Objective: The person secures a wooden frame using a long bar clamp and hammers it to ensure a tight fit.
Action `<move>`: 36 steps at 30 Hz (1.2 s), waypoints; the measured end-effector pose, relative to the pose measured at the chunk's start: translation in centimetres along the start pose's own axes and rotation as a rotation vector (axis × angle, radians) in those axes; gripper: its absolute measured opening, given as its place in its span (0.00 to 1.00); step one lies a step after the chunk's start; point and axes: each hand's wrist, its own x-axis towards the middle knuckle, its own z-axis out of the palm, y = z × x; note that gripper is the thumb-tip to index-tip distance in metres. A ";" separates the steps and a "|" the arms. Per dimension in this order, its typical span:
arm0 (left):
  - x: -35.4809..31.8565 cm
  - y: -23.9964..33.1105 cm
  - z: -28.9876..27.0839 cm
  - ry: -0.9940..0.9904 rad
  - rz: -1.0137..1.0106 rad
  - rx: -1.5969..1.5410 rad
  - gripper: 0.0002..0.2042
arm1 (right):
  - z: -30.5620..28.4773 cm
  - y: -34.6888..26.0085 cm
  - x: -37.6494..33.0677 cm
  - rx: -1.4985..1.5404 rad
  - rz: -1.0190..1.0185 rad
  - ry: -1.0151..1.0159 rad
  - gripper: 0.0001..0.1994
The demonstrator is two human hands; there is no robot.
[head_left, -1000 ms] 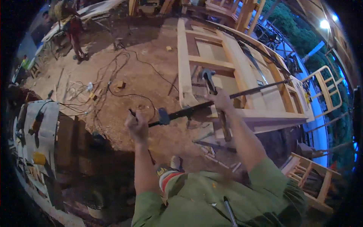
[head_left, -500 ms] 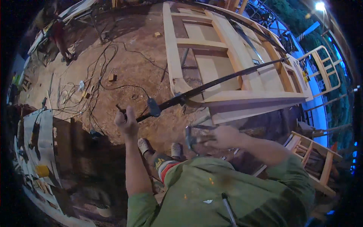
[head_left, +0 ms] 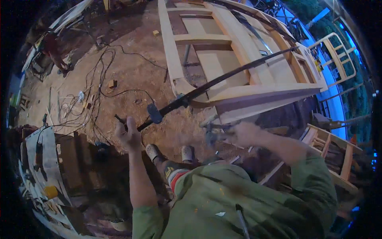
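Note:
A long dark bar clamp (head_left: 234, 76) lies across the pale wooden frame (head_left: 203, 38), its near end jutting out toward me. On that near end sits a dark clamp jaw (head_left: 154, 114). My left hand (head_left: 128, 136) is closed at the clamp's screw end, where a short dark handle (head_left: 119, 118) sticks out past the thumb. My right hand (head_left: 246, 134) grips a hammer, whose blurred head (head_left: 211, 135) hangs in the air below the frame's near corner, apart from the clamp. The palm side of both hands is hidden.
Black cables (head_left: 101, 79) lie tangled on the dirt floor at left, near small wood blocks (head_left: 112, 84). A cluttered bench (head_left: 41, 159) stands at near left. Another wooden frame (head_left: 330, 155) is at right. A person (head_left: 53, 51) stands at far left.
The hammer has moved right and slightly upward, and its head is blurred. My left hand and the clamp handle have shifted a little down and left. The whole view has turned slightly.

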 end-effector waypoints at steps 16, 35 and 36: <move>0.8 -2.2 0.5 0.042 -0.098 -0.272 0.11 | -2.9 2.0 0.9 -0.055 -0.093 0.107 0.22; 0.4 2.9 0.2 0.023 -0.290 0.088 0.11 | 6.1 9.8 -7.4 0.199 0.263 0.092 0.28; 0.7 1.1 -0.1 0.009 -0.319 -0.106 0.12 | 10.4 12.6 -8.2 0.349 0.187 0.144 0.30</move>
